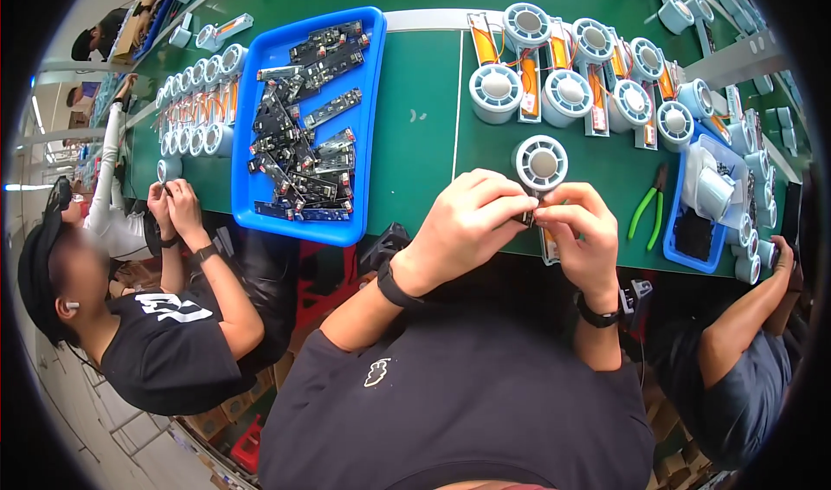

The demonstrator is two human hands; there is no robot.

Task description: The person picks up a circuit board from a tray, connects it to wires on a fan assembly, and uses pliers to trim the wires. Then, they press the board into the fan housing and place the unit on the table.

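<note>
A light-blue fan unit (542,163) with a round slotted head and grey centre lies at the table's near edge, its narrow handle part (549,246) pointing toward me. Over that handle my left hand (474,222) and my right hand (582,226) meet, fingertips pinched together. Between them shows a small dark piece, which looks like a black circuit board (525,218); the fingers hide most of it. Both hands are closed on it. The left forearm comes from the lower left, the right from below.
To the left, a blue tray (372,126) holds a pile of black circuit boards (299,135). Several more fan units (567,98) stand in rows at the back right. Green-handled pliers (646,213) lie beside a blue bin (718,252). People work at both sides.
</note>
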